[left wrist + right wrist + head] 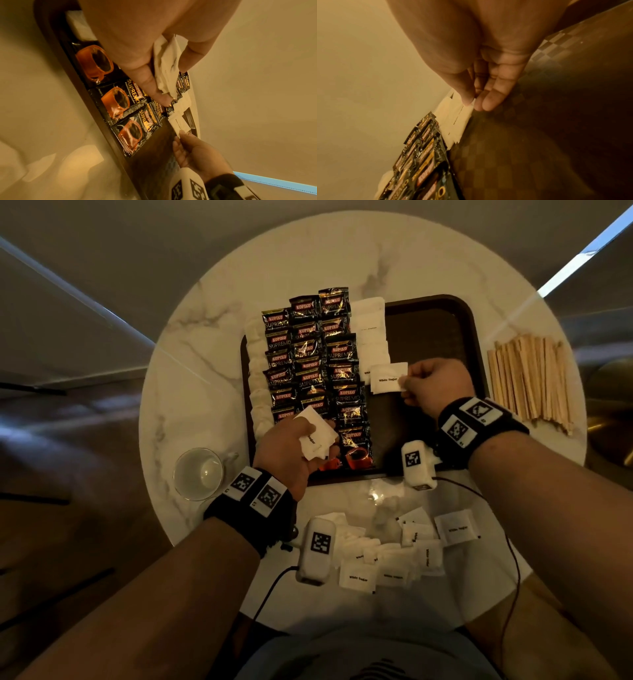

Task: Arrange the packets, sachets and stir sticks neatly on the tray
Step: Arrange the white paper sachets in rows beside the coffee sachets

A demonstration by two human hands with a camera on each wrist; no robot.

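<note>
A round white marble-patterned table (212, 364) carries my dark brown rectangular plastic tray (442, 313). An empty clear glass cup (198, 474) stands near the table's left edge, beside my left wrist. A loose heap of flat pale wooden stir sticks (531, 378) lies off the tray to its right, too many and too overlapped for me to count.

On the tray, black Kopiko Supremo coffee packets (313, 364) lie in three overlapping columns; I cannot count them exactly. A column of white paper sachets (371, 333) runs just right of them, and another white column (257, 378) runs along their left edge.

My right hand (435, 386) hovers over the tray's bare middle, thumb and fingertips (468, 100) pinching the right edge of one white sugar sachet (388, 378) held at the near end of the right-hand column. My left hand (291, 453) hangs over the tray's near left part, fingers curled round a small crumpled bunch of white sugar sachets (315, 436), several of them, the number unclear.

On the table between me and the tray lies a scattered pile of white sugar sachets (394, 553), at least ten.
</note>
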